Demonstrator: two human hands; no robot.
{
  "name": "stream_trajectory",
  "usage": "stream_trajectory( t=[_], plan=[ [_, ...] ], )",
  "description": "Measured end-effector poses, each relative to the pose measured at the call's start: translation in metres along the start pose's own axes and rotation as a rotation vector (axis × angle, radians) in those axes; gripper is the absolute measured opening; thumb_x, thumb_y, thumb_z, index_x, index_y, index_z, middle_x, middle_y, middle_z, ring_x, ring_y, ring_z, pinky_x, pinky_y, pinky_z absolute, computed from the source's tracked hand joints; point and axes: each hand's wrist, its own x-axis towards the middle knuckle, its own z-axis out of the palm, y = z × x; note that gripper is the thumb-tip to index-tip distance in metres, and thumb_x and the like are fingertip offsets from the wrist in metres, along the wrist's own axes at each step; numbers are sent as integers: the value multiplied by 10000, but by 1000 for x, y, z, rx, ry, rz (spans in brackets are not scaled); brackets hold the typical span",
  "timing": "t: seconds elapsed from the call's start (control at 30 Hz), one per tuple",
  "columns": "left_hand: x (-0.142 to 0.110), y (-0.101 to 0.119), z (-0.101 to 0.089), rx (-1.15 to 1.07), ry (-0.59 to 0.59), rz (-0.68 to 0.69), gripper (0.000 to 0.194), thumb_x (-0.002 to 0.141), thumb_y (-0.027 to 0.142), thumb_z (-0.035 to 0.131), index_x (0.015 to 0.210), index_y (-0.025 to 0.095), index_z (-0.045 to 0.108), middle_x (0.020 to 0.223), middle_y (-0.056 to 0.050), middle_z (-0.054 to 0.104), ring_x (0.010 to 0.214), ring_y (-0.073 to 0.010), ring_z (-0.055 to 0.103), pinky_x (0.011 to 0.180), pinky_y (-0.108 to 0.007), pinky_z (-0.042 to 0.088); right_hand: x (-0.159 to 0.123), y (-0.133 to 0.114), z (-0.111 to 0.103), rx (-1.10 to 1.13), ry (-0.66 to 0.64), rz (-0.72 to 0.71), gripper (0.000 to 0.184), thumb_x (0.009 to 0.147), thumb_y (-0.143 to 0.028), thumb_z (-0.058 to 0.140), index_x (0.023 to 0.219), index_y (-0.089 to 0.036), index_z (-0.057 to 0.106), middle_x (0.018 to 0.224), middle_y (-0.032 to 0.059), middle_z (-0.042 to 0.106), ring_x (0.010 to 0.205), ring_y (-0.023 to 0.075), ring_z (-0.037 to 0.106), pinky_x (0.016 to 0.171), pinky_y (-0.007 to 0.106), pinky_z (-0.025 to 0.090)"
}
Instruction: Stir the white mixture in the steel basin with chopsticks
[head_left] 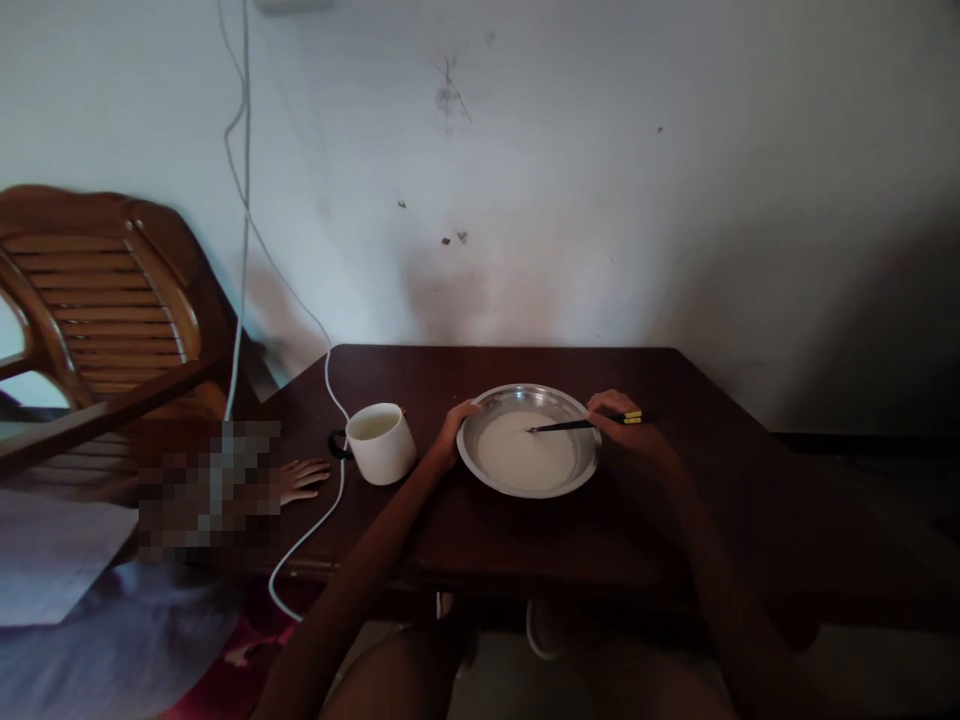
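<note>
metal round bowl [534, 398]: l fingers [463, 409] clasping rim [529, 493], r fingers [609, 402] gripping blk chopsticks [566, 425]

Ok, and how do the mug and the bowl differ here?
The mug is white and upright in shape; the bowl is shiny metal, wide and shallow.
The mug has a dark handle; no handle shows on the bowl.
No hand holds the mug, while the left hand and right hand are both at the bowl's rim.
Both stand on the table and contain something pale.
</note>
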Motion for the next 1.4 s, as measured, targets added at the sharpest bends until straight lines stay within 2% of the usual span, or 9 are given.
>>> stream_trajectory(
  t=[0.2, 0.4, 0.6, 0.77, 0.87, 0.97, 1.07, 1.2, 1.4],
  plan=[
    [-3, 2, 2, -4, -15, 16, 352, 640, 327, 713, 937, 140, 730, 796, -59, 724, 774, -241, 658, 646, -292, 439, -1, -8, 1, 112, -192, -55, 233, 784, -490, 681, 726, -265, 687, 1010, 61, 692, 1055, 269, 618, 986, 444, 461],
    [-3, 2, 4, -21, 5, -5, 293, 627, 324, 721, 858, 144, 710, 723, -39, 690, 645, -188, 606, 619, -284, 431, 4, 0, 2, 38, -2, 8, 256, 807, -495, 633, 718, -258, 674, 905, 57, 694, 971, 271, 622, 998, 509, 432],
    [-2, 3, 4, -13, 5, 6, 276, 612, 317, 721, 830, 151, 692, 699, -26, 672, 667, -197, 610, 622, -281, 427, -2, -7, 2, 139, -155, -65, 270, 801, -523, 663, 736, -263, 689, 961, 51, 697, 1018, 251, 624, 978, 437, 459],
    [-3, 3, 4, -22, 2, 3, 283, 622, 326, 717, 839, 146, 690, 700, -26, 662, 638, -180, 591, 617, -280, 418, 1, -4, 5, 38, 13, 3, 276, 833, -505, 602, 712, -263, 658, 858, 40, 685, 920, 246, 609, 947, 455, 453],
    [-2, 2, 4, -26, 6, -4, 289, 614, 316, 720, 847, 147, 691, 709, -30, 664, 674, -198, 612, 632, -285, 426, 1, 0, -4, 74, -34, 46, 285, 826, -495, 597, 687, -251, 644, 837, 36, 680, 889, 238, 619, 904, 436, 474],
    [-3, 3, 4, -22, 13, -8, 293, 607, 312, 723, 848, 148, 693, 713, -31, 669, 684, -205, 617, 637, -290, 430, -1, -6, 0, 133, -131, -27, 265, 813, -494, 629, 728, -247, 672, 903, 50, 689, 929, 238, 635, 905, 417, 480],
    [-4, 3, 5, -31, 1, 0, 284, 619, 316, 718, 850, 152, 699, 724, -35, 679, 680, -202, 614, 638, -291, 434, -1, -12, 10, 80, -65, -75, 253, 827, -493, 626, 750, -256, 674, 909, 53, 689, 936, 245, 626, 941, 440, 457],
    [-5, 4, 4, -14, -1, 1, 263, 633, 322, 712, 829, 148, 696, 700, -34, 670, 679, -204, 618, 627, -288, 429, 1, -5, 2, 16, 48, 13, 271, 828, -501, 605, 717, -259, 656, 848, 42, 680, 892, 244, 617, 925, 445, 462],
    [-4, 3, 5, -12, 11, 12, 275, 612, 325, 720, 821, 148, 695, 700, -27, 673, 666, -197, 614, 612, -280, 436, -1, -5, 2, 118, -118, -19, 266, 803, -503, 641, 717, -254, 680, 893, 43, 693, 912, 236, 638, 905, 420, 489]
  ],
)
